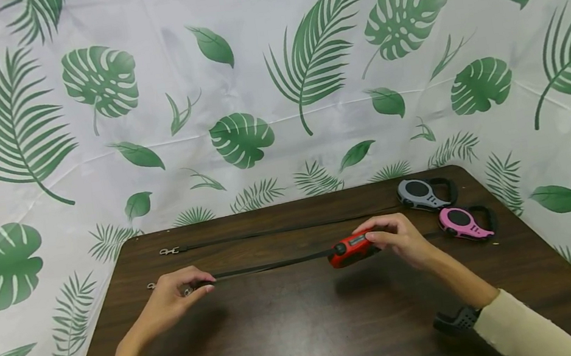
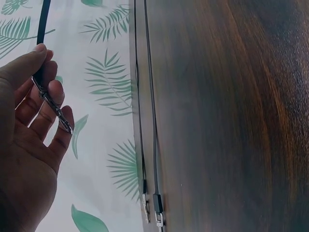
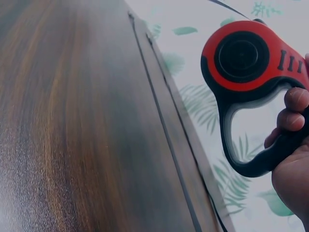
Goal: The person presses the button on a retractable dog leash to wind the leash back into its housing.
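A red and black retractable dog leash (image 1: 350, 249) is held above the table by my right hand (image 1: 401, 240). In the right wrist view, curled fingers wrap the black loop handle of the leash (image 3: 241, 55). My left hand (image 1: 178, 298) pinches the black strap near its metal clip end. The left wrist view shows thumb and fingertips on the strap, with the metal clip (image 2: 55, 111) lying along the fingers of the left hand (image 2: 34, 121). The strap (image 1: 271, 265) runs stretched between both hands.
A grey retractable leash (image 1: 423, 194) lies at the table's back right, its strap drawn out leftward to a metal clip (image 1: 169, 251). A pink retractable leash (image 1: 464, 223) lies in front of it, with its clip (image 1: 151, 286) beyond my left hand. Leaf-print cloth hangs behind the brown table (image 1: 287, 337).
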Motion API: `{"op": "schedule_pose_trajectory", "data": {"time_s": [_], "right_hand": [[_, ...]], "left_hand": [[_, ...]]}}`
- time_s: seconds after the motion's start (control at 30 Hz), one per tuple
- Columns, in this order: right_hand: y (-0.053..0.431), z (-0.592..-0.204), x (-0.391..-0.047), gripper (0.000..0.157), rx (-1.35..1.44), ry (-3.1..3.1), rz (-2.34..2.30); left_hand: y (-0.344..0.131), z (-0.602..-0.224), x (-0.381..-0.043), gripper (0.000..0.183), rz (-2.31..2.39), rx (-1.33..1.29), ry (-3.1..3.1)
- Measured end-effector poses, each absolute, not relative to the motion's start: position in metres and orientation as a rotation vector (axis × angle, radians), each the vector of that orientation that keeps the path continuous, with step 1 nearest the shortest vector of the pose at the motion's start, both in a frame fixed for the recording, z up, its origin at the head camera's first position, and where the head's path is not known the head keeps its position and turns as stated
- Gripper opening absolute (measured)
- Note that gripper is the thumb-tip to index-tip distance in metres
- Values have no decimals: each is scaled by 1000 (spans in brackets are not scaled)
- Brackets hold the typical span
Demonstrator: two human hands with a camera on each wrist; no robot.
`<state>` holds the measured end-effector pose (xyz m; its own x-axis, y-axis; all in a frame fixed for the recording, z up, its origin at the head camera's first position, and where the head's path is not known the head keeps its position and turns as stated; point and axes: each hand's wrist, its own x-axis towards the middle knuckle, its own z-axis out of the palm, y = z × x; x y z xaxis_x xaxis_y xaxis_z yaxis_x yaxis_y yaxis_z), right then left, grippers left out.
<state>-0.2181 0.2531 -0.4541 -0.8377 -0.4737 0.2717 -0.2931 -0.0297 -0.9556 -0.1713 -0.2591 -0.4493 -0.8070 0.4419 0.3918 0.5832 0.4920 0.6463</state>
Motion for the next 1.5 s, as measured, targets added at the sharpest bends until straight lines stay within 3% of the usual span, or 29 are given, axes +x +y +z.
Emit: {"op": "schedule_pose_trajectory", "data": {"time_s": [0.87,1.5], "right_hand": [[234,-457,-215,26,-825,1996,-2024],[224,-461,-215,25,-836,2044,-1987]], "left_hand": [[-245,-453,-174,10,-1221,-989,-2537],[-231,-455,-180,17,-1213,-1015,-2546]]}}
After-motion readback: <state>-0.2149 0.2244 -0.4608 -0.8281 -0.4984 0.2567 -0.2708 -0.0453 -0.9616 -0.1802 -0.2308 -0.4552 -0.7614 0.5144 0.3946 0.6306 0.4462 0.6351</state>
